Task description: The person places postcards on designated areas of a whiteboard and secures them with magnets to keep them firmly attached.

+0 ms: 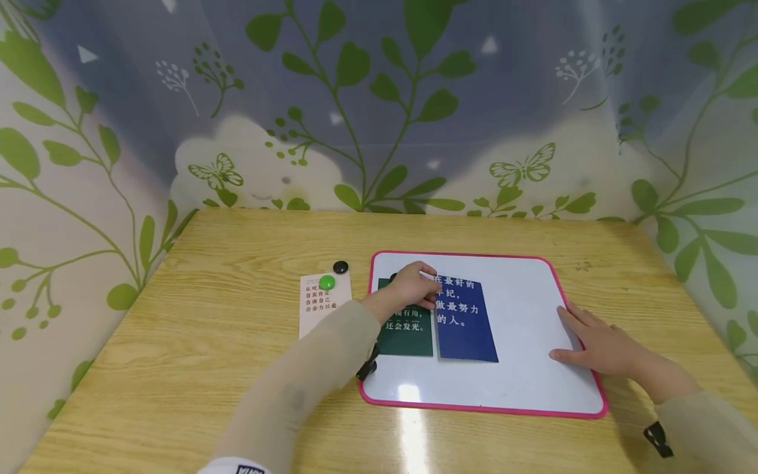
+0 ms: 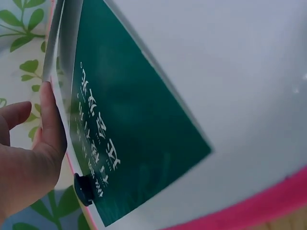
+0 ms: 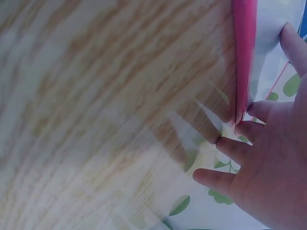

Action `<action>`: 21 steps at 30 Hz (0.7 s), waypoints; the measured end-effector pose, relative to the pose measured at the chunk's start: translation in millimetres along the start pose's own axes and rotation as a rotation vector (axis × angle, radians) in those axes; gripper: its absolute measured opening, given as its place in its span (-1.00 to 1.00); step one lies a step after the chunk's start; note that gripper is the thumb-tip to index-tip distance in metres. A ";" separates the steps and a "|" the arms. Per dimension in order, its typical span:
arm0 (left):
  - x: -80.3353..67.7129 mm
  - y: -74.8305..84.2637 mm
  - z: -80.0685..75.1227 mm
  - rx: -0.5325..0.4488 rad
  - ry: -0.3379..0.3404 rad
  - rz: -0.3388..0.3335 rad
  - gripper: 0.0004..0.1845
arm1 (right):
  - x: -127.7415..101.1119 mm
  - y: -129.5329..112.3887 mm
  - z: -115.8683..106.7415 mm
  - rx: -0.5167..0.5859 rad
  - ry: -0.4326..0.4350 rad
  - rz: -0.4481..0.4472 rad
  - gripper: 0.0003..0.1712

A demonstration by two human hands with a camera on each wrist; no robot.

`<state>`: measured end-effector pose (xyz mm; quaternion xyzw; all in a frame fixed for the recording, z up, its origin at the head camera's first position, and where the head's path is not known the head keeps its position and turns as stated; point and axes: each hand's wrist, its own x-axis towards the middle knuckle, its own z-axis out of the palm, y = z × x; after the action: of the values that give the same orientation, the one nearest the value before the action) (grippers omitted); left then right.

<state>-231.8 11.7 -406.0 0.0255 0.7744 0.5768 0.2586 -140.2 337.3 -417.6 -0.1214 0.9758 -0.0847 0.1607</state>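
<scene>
Leafy cloth (image 1: 195, 155) is hanging behind the table (image 1: 207, 296). Fingers spread, the right hand (image 1: 604, 345) is bracing the whiteboard (image 1: 533, 309) at its edge, probably against sliding; the left hand (image 1: 410, 288) is touching the blue card (image 1: 466, 339) over it, whether pinching I can't tell.

The lower half of the head view is filled by a light yellowish-brown wood-grain table (image 1: 237, 276), on which a bright streak of light is reflected at the bottom centre. A white rectangular board (image 1: 521, 296) with rounded corners and a pink rim is laid right of centre, while a pale rectangular card (image 1: 313, 317) printed with dark characters is placed left of centre, partly hidden. A glossy round black disc (image 1: 340, 267) is set by the card's top edge.
</scene>
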 end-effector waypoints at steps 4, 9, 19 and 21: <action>-3.4 0.8 -2.0 0.075 0.031 0.020 -0.65 | -0.5 -1.6 -0.5 -0.001 0.005 -0.001 0.10; -8.9 0.6 -12.0 0.147 0.069 0.057 -0.65 | -0.4 -3.5 -1.2 -0.005 0.010 0.000 0.11; -30.1 -8.2 -60.1 0.548 0.276 0.237 -0.63 | 1.7 -8.9 -6.8 -0.049 0.031 0.004 0.07; -34.9 -11.3 -73.5 0.584 0.324 0.239 -0.62 | 2.7 -15.2 -8.8 -0.042 0.043 0.004 0.03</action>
<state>-230.4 -68.5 -388.5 0.0969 0.9293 0.3536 0.0447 -142.4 323.2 -407.1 -0.1208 0.9809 -0.0666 0.1371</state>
